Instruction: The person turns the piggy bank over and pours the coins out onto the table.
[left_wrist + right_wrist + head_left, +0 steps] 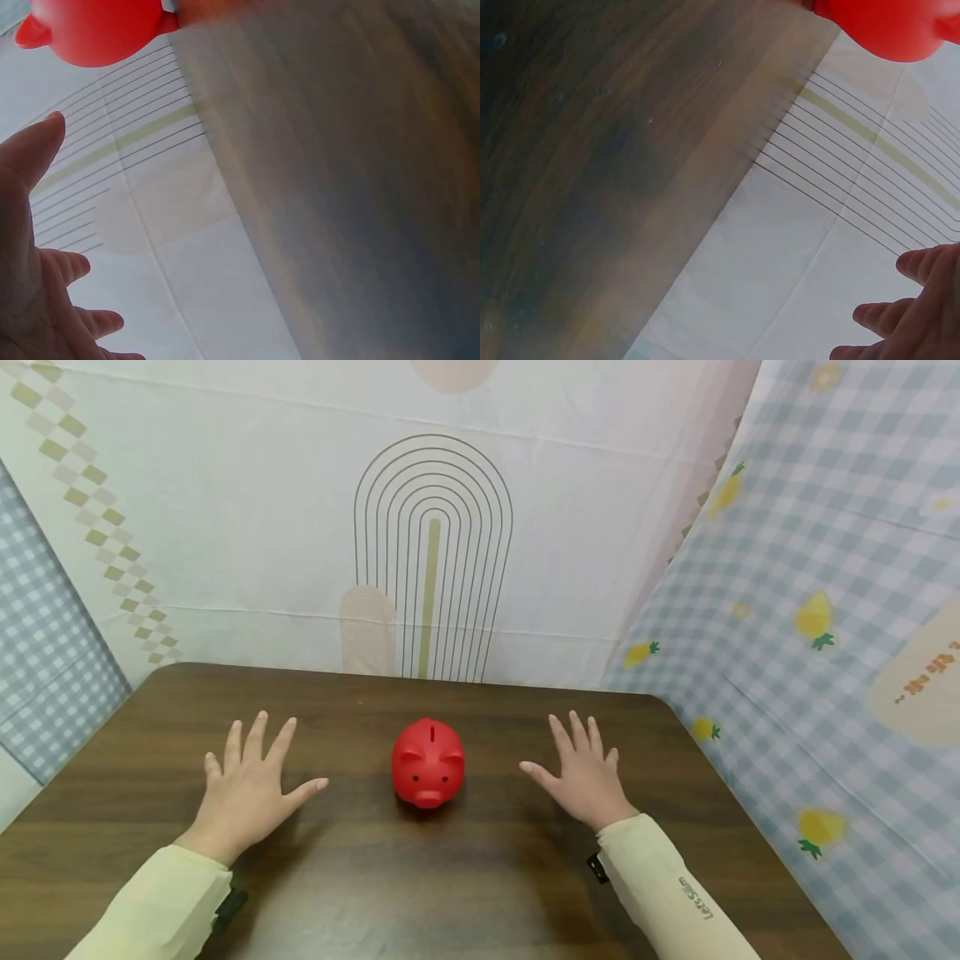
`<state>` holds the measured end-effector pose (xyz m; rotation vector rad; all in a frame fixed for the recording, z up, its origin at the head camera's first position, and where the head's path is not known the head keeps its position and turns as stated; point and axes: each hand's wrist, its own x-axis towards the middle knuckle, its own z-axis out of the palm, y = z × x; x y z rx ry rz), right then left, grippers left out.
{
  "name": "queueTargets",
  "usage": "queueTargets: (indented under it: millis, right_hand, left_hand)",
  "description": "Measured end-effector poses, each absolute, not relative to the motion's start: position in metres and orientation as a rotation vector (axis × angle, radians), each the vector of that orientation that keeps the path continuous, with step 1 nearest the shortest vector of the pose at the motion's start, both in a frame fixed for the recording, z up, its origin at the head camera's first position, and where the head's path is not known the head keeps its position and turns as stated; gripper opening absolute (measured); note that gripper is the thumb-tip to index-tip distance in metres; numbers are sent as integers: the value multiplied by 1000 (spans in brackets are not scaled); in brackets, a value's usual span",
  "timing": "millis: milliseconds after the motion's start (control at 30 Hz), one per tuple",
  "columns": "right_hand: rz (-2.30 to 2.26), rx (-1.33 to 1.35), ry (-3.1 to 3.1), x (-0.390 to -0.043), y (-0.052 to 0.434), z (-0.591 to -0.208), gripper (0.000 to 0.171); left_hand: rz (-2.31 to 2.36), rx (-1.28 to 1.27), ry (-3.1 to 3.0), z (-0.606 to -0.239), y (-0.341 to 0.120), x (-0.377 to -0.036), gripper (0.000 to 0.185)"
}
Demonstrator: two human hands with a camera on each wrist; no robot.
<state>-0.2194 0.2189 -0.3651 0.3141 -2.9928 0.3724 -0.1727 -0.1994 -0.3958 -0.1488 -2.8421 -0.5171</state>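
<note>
A red piggy bank (428, 764) stands upright on the dark wooden table (420, 877), its snout toward me and the coin slot on top. To its left my left hand (243, 793) is held out palm down, fingers spread, holding nothing. On the other side my right hand (588, 777) mirrors it, fingers spread and apart from the bank. Part of the red piggy bank (105, 30) shows at the top of the left wrist view, beyond the thumb. In the right wrist view the piggy bank (889, 26) is cut off by the upper edge.
Behind the table hangs a white cloth (262, 527) printed with arches. A blue checked cloth (787, 693) with yellow fruit runs along the right side, and another checked cloth (52, 652) hangs at the left. Both forearms wear pale sleeves with dark straps underneath.
</note>
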Motion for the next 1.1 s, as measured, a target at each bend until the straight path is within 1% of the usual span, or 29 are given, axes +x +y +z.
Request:
queueTargets:
  millis: [400, 600, 1100]
  right_hand:
    - [425, 330, -2982, -220, 212, -371, 94]
    - [457, 353, -2978, -220, 208, -373, 98]
    - [495, 420, -2972, -218, 198, -369, 99]
  left_hand:
    - [-567, -175, -2867, -392, -188, -175, 99]
    - [-568, -208, -2856, -392, -182, -176, 98]
    - [-646, -273, -2871, -386, -164, -179, 99]
